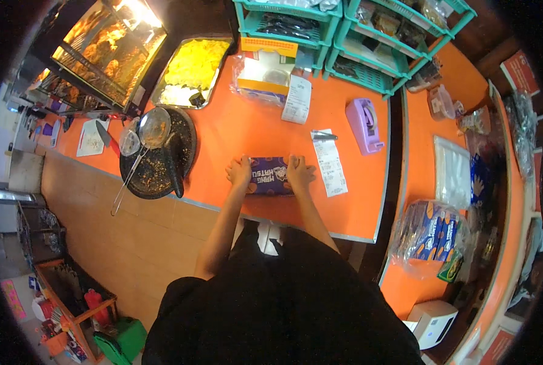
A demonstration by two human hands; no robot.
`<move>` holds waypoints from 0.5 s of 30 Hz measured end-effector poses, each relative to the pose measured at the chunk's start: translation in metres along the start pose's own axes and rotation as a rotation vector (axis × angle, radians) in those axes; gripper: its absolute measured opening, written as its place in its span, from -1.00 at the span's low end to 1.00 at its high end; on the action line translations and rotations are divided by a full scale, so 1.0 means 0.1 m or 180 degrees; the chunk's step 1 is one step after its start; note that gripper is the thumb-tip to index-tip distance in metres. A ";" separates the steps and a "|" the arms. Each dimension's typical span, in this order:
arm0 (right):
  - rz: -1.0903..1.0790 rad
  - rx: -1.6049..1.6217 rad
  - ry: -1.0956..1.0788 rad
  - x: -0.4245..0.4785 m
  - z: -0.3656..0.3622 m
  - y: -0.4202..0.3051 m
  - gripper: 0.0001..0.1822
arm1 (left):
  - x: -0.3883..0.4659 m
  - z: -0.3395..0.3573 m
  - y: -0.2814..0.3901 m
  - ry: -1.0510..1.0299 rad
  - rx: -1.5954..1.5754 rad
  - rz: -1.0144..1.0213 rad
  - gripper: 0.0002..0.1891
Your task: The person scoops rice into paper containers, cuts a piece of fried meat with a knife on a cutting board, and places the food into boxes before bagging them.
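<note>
A purple printed food box (269, 177) lies on the orange counter before me. My left hand (239, 171) grips its left end, and my right hand (300, 171) grips its right end, with thumbs on the top edge. Right of the box lies a long paper receipt (330, 166) with a dark clip or pen (324, 136) across its top. Another receipt (297, 100) rests farther back, against an open yellow and white box (264, 73) partly in clear plastic. A lilac tape dispenser (365, 127) stands at the right.
At the left are a stone mortar (184, 137) with a pestle and a wire strainer (155, 127), a red-handled knife (107, 137), a tray of yellow food (191, 68) and a lit food display case (109, 54). Teal plastic racks (326, 50) stand behind. Bagged boxes (436, 230) lie on the right counter.
</note>
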State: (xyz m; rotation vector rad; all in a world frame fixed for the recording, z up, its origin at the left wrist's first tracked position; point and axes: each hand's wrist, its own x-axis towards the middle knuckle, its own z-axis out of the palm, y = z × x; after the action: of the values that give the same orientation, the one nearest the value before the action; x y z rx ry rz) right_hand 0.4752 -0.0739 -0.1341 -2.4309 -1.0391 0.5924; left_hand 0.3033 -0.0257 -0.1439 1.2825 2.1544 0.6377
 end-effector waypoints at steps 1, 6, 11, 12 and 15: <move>0.0154 0.0139 -0.0151 -0.01 -0.02 0.02 -0.44 | 0.02 -0.04 0.01 -0.0226 -0.0018 -0.0165 -0.25; 0.0875 0.2084 -0.1121 -0.13 -0.46 -0.03 -0.48 | -0.08 -0.33 -0.08 -0.2084 -0.2203 -0.1119 -0.40; 0.0743 0.3129 -0.1126 -0.54 -1.08 0.02 -0.62 | -0.69 -0.83 0.47 -0.2658 -0.2603 -0.1073 -0.50; 0.0168 0.3134 -0.0980 -0.50 -0.96 0.31 -0.65 | -0.76 -0.81 0.53 -0.2680 -0.2534 -0.0917 -0.52; 0.0033 0.3431 -0.1366 -0.54 -1.21 0.52 -0.62 | -0.75 -0.76 0.50 -0.2908 -0.2249 -0.0706 -0.58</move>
State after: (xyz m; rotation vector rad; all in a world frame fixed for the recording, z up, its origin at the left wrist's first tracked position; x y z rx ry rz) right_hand 0.5349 -0.1734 -0.0518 -1.3791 -0.5772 1.2983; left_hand 0.3137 -0.0800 -0.0395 0.7060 1.1320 0.5016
